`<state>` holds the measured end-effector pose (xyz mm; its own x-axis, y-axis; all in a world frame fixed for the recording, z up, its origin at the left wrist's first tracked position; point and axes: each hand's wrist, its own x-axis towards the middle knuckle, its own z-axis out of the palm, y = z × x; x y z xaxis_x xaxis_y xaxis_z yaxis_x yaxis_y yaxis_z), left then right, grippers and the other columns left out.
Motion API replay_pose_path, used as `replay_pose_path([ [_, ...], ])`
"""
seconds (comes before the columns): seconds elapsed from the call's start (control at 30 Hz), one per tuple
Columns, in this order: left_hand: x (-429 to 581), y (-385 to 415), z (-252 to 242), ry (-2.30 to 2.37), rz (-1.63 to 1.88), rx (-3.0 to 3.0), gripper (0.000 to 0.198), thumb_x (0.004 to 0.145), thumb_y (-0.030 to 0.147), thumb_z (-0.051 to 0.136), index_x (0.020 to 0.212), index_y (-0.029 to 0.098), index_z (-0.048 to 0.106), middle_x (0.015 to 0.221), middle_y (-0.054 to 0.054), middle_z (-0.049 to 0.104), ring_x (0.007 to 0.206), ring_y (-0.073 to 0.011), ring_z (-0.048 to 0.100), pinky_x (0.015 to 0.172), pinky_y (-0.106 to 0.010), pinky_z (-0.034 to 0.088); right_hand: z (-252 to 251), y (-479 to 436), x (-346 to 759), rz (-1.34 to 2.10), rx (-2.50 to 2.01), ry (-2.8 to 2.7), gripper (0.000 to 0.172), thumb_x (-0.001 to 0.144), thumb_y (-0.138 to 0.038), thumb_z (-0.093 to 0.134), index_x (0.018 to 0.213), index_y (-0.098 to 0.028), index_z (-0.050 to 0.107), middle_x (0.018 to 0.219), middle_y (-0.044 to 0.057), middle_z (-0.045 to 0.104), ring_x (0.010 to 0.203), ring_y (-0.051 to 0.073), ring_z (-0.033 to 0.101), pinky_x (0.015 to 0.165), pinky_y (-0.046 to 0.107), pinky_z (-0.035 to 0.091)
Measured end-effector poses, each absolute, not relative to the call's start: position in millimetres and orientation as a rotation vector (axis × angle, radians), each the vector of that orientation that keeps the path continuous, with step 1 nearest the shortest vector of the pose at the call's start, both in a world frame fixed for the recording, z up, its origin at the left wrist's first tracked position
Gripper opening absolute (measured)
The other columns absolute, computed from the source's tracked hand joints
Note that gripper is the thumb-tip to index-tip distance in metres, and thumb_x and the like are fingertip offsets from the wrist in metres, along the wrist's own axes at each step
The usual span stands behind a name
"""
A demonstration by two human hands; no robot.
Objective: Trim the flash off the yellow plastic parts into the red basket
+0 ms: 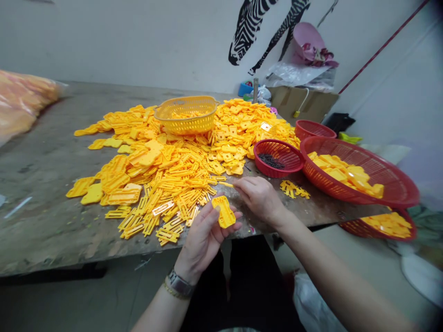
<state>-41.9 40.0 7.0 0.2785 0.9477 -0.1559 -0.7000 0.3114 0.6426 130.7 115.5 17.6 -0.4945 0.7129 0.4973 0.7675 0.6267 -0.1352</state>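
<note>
My left hand (207, 226) grips a yellow plastic shell (224, 213), its ribbed hollow side showing, between thumb and fingers above the table's front edge. To its right, my right hand (258, 196) pinches a thin yellow plastic strip (226, 184) by one end. The strip points left toward a heap of narrow slotted yellow pieces (180, 180). Larger yellow shells (119, 177) lie left of that heap, and square yellow plates with holes (238, 124) are piled behind it.
A yellow basket (187, 125) stands on the pile. At right are a small red basket (278, 171) of dark thin pieces, a large red basket (391, 196) of yellow parts, and small yellow pieces (294, 189). A cardboard box (301, 103) stands behind; a filled plastic bag (26, 103) lies left.
</note>
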Motion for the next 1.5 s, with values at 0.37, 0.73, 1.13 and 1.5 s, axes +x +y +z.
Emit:
replay_pose_path([
  [0.37, -49.3, 40.7, 5.2, 0.535, 1.024, 0.507, 0.042, 0.091, 0.023, 0.051, 0.132, 0.017, 0.041, 0.101, -0.012, 0.07, 0.091, -0.0236, 0.07, 0.08, -0.035, 0.057, 9.9, 75.5, 171.1, -0.233, -0.761, -2.357, 0.022, 0.089, -0.012, 0.05, 0.106, -0.015, 0.062, 0.105, 0.01, 0.07, 0.092, 0.02, 0.064, 0.078, 0.033, 0.049],
  [0.73, -43.9, 32.2, 3.7, 0.552, 0.932, 0.534, 0.023, 0.089, 0.022, 0.055, 0.108, 0.01, 0.059, 0.096, -0.013, 0.072, 0.085, -0.0218, 0.071, 0.077, -0.033, 0.059, 4.7, 57.1, 164.3, 0.1, -0.818, -2.1, 0.024, 0.087, -0.008, 0.051, 0.104, -0.02, 0.064, 0.111, 0.011, 0.068, 0.1, 0.019, 0.064, 0.084, 0.034, 0.052],
  [1.13, -30.3, 12.8, 9.6, 0.577, 0.987, 0.562, 0.024, 0.089, 0.023, 0.056, 0.11, 0.013, 0.06, 0.101, -0.01, 0.072, 0.088, -0.0224, 0.071, 0.08, -0.033, 0.058, -0.2, 22.4, 134.6, 1.168, -0.968, -1.343, 0.028, 0.086, -0.021, 0.057, 0.114, -0.024, 0.059, 0.105, 0.003, 0.066, 0.096, 0.016, 0.063, 0.085, 0.029, 0.051],
  [1.5, -23.8, -17.1, 17.0, 0.52, 0.923, 0.56, 0.025, 0.09, 0.022, 0.053, 0.112, 0.012, 0.058, 0.097, -0.01, 0.072, 0.085, -0.021, 0.071, 0.08, -0.034, 0.058, 2.8, -3.5, 134.7, 1.228, -0.952, -1.193, 0.016, 0.084, -0.028, 0.062, 0.098, -0.022, 0.067, 0.099, 0.002, 0.067, 0.09, 0.015, 0.06, 0.08, 0.026, 0.048],
])
